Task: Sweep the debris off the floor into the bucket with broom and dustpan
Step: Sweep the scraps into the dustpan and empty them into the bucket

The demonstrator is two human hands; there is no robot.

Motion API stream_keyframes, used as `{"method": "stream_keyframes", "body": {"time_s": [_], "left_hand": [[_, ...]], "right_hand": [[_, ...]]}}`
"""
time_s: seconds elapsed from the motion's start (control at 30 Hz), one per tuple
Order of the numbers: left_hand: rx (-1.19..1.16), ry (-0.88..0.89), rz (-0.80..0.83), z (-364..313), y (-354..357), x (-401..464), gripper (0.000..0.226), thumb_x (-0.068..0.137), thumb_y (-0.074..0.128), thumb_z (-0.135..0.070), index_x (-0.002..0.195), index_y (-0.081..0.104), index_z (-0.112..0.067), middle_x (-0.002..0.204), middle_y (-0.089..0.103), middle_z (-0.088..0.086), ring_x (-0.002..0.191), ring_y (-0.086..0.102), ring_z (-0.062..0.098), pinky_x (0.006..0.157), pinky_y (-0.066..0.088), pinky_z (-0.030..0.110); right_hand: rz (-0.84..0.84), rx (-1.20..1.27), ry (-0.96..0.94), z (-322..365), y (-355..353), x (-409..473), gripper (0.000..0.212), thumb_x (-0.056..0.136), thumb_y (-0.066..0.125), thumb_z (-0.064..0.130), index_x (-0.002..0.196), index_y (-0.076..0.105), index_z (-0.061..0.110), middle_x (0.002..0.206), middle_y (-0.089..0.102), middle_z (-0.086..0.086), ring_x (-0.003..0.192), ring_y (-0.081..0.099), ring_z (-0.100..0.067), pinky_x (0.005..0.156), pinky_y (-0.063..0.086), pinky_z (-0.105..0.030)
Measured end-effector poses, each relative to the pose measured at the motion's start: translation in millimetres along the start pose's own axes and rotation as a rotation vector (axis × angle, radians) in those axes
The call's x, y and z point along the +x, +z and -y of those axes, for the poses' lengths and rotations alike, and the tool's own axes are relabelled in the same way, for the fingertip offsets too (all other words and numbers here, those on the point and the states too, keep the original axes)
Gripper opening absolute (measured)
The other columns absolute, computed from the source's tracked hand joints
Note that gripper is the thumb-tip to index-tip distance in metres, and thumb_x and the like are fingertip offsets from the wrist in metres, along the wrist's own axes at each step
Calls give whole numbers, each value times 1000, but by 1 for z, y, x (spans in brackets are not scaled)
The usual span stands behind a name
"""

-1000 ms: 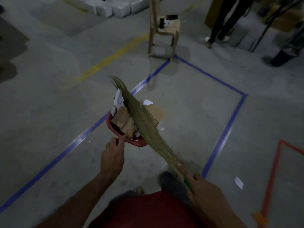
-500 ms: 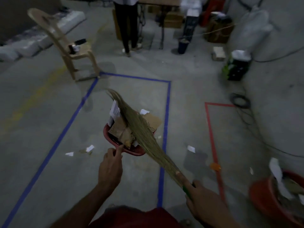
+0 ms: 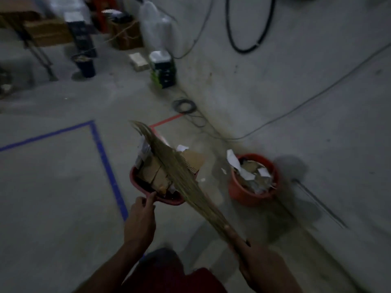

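1. Dim concrete floor (image 3: pixel 53 197) marked with blue tape (image 3: pixel 105 163); the view has swung right since a second ago.
2. Dustpan (image 3: pixel 146 186), heaped with cardboard debris (image 3: pixel 152 173), held by the left hand (image 3: pixel 140 220) gripping its near rim.
3. Broom (image 3: pixel 179 176), gripped by the right hand (image 3: pixel 254 261), lies across the load (pinning it).
4. Bucket (image 3: pixel 243 191), formerly out of view, now stands ahead of the right hand: dumping is imminent.

Dim, motion-blurred view, edges bowed and darkened

Person: bare forearms, left hand (image 3: pixel 140 222) and right hand (image 3: pixel 257 258) ungloved; dark red garment (image 3: pixel 190 281) at the waist; no sleeves showing.
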State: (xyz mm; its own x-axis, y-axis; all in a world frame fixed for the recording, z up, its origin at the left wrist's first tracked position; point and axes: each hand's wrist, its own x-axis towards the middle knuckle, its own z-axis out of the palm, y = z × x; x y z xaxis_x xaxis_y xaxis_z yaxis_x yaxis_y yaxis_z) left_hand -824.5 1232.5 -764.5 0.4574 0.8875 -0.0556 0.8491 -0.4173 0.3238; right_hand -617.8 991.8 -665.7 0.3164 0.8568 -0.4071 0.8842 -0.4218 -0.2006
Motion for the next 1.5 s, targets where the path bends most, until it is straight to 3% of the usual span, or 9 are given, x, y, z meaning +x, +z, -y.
{"method": "stream_keyframes", "body": {"time_s": [0.1, 0.23, 0.37, 0.67, 0.8, 1.03, 1.17, 1.33, 1.5], "left_hand": [[4, 143, 42, -47, 22, 34, 48, 94, 62, -14, 136, 44, -27, 101, 50, 7, 74, 46, 22, 47, 40, 33], [13, 299, 103, -106, 48, 73, 57, 84, 68, -7, 134, 49, -26, 96, 46, 4, 72, 46, 23, 46, 41, 34], [9, 437, 156, -154, 73, 115, 63, 80, 64, -3, 136, 49, -26, 100, 48, 4, 78, 50, 24, 50, 42, 34], [58, 591, 252, -226, 98, 211, 70, 79, 70, -6, 138, 44, -33, 96, 41, -2, 74, 43, 18, 51, 42, 32], [110, 632, 273, -243, 114, 241, 67, 78, 70, -2, 136, 50, -29, 94, 44, 1, 73, 44, 20, 49, 38, 32], [202, 651, 334, -271, 140, 265, 60, 78, 71, -2, 130, 54, -27, 95, 49, 4, 71, 46, 20, 48, 30, 30], [224, 638, 368, -291, 158, 274, 57, 79, 65, 2, 128, 53, -24, 97, 50, 7, 71, 49, 24, 46, 44, 34], [285, 641, 365, -333, 182, 278, 65, 65, 69, 9, 124, 58, -18, 94, 53, 14, 68, 52, 31, 43, 34, 32], [357, 603, 365, -372, 226, 281, 60, 62, 74, 6, 118, 60, -13, 94, 55, 18, 68, 53, 34, 43, 41, 33]], "right_hand": [[-148, -39, 98, -40, 13, -12, 88, 88, 47, 42, 145, -18, 60, 111, 51, 2, 77, 63, -21, 54, 39, -32], [-71, 72, 280, -71, -2, -12, 86, 68, 57, 48, 151, 31, 47, 67, 40, 9, 38, 22, -12, 39, -10, -22], [-148, 68, 334, -105, -11, -6, 102, 54, 69, 40, 149, 33, 41, 69, 22, 9, 45, 11, -12, 42, -7, -21], [-116, 218, 545, -150, -26, 45, 88, 60, 62, 35, 145, 42, 46, 61, 38, 5, 37, 34, -21, 36, 15, -23], [-154, 188, 557, -159, -35, 61, 67, 69, 56, 40, 136, 58, 41, 63, 46, 5, 40, 19, -12, 44, -7, -18], [-64, 177, 614, -197, -35, 80, 86, 53, 87, 34, 134, 60, 41, 65, 52, 4, 42, 52, -23, 29, 26, -28], [-20, 171, 594, -231, -30, 88, 72, 72, 65, 36, 141, 47, 44, 64, 56, 2, 49, 60, -23, 38, 46, -27], [39, 232, 500, -282, -38, 96, 63, 78, 50, 37, 140, 44, 42, 60, 51, 2, 44, 54, -22, 33, 34, -29], [-44, 159, 461, -368, -38, 107, 83, 61, 83, 40, 137, 49, 42, 59, 50, 2, 35, 45, -19, 30, 26, -27]]}}
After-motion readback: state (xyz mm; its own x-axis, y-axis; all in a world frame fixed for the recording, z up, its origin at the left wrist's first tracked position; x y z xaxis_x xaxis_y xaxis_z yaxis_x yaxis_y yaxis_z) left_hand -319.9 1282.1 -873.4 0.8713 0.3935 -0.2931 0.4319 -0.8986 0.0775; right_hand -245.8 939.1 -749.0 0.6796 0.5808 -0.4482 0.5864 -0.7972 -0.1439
